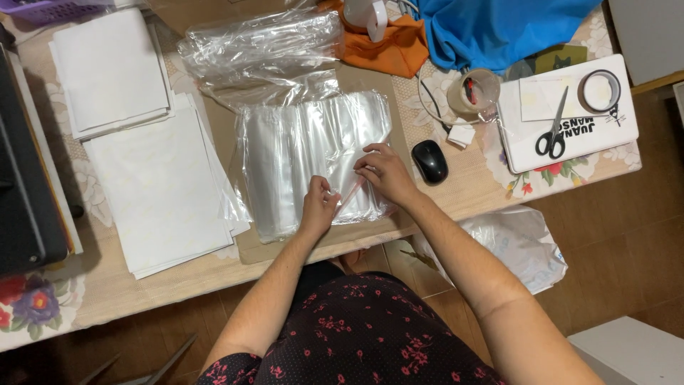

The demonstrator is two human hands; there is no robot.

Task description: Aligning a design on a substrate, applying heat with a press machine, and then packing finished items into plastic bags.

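A stack of clear plastic bags [306, 153] lies on a brown cardboard sheet [249, 246] at the table's middle. My left hand [318, 207] pinches the near edge of the top bag. My right hand [385, 173] grips the same bag's right side, fingers curled on the film. Between the two hands runs a thin pinkish strip [349, 192] along the bag's edge. Behind the stack lies a crumpled pack of more clear bags [260, 43].
White paper sheets [157, 185] are stacked to the left, beside a black machine [25, 178]. A black mouse [429, 161], a tape roll [473, 93], scissors [553, 135] on a white board, orange cloth [388, 46] and blue cloth [491, 28] lie right. A plastic bag [516, 246] hangs below the table edge.
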